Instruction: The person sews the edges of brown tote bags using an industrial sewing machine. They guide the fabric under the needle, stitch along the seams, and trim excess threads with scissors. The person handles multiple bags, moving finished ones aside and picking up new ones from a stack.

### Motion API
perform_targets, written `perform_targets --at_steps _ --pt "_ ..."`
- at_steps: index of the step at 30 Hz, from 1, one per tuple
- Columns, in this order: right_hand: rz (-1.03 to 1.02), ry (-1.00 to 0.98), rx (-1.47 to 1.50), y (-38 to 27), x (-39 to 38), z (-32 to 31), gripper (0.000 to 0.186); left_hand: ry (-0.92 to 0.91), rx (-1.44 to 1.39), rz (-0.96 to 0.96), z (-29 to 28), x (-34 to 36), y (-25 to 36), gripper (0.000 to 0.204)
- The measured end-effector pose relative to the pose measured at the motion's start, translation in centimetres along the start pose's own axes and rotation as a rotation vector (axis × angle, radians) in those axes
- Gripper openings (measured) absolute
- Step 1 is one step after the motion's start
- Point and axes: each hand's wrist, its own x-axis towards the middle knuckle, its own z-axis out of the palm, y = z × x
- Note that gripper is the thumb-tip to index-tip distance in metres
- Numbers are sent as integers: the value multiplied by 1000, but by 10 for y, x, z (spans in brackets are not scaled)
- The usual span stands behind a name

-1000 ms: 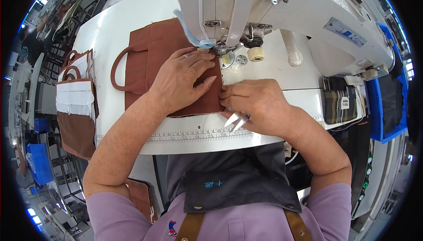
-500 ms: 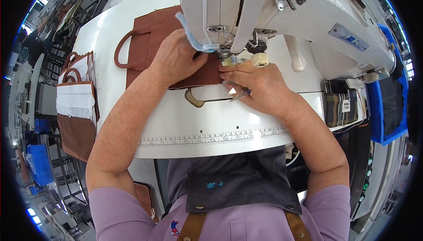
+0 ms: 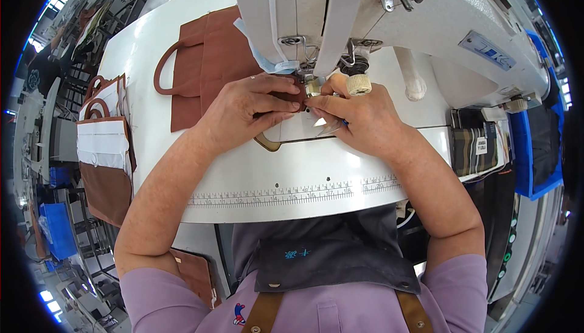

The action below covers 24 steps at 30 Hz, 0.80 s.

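A reddish-brown bag panel (image 3: 207, 59) with a looped handle (image 3: 163, 71) lies on the white sewing table, its right edge at the sewing machine's presser foot (image 3: 312, 85). My left hand (image 3: 243, 108) pinches that edge just left of the foot, thumb below and fingers on top. My right hand (image 3: 368, 117) is closed around small metal thread snips (image 3: 328, 127), blades pointing left out of the palm. Its thumb and forefinger reach the foot from the right, close to my left fingertips. Whether they also grip the panel's edge is hidden.
The machine head (image 3: 292, 10) and its arm rise over the work. A pale blue strip (image 3: 261, 50) hangs on the head. A ruler scale (image 3: 292, 196) runs along the table's front. Brown and white bag pieces (image 3: 104, 144) hang at left; plaid fabric (image 3: 471, 150) and a blue bin (image 3: 538, 150) stand right.
My left hand has moved from the panel's top, right and toward me, to its edge by the foot. The panel has shifted slightly left. My right hand has hardly moved, still with the snips.
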Motion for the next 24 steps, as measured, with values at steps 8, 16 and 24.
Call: perform_targets --at_steps 8,16,24 --pt "92 -14 -28 -2 4 0 27 53 -17 -2 0 11 -17 18" --pt "107 -16 -20 -5 4 -4 26 56 18 -61 -1 13 -14 17" --pt "118 -36 -8 -3 2 -3 24 34 27 -95 -6 14 -15 23"
